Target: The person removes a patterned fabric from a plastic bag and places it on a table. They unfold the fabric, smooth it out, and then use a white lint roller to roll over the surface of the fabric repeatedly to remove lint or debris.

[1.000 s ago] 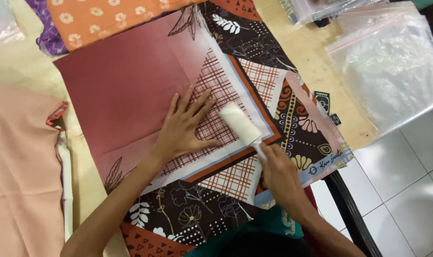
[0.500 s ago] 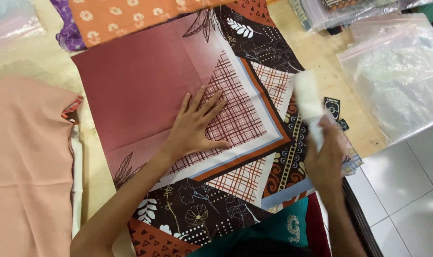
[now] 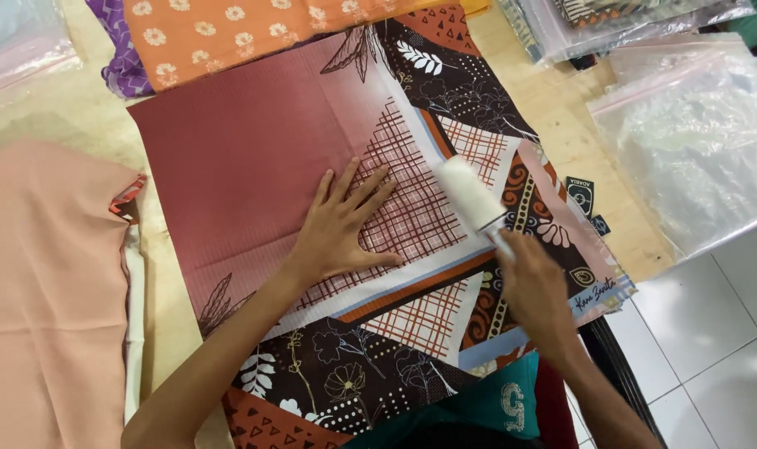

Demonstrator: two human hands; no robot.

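A folded patterned scarf [image 3: 253, 158] in dusty red, dark brown and plaid lies spread on the wooden table [image 3: 561, 125]. My left hand [image 3: 345, 223] presses flat on its plaid part, fingers spread. My right hand [image 3: 535, 287] grips the handle of a white lint roller [image 3: 470, 193], whose roll rests on the cloth just right of my left hand.
A peach cloth [image 3: 46, 291] lies at the left. An orange flowered fabric [image 3: 229, 29] and a purple one [image 3: 125, 58] sit at the top. Clear plastic bags [image 3: 694, 141] lie at the right, by the table edge above a tiled floor [image 3: 711, 357].
The lint roller was lifted off the cloth to the right, then came back down onto the plaid part. My left hand stayed pressed on the scarf.
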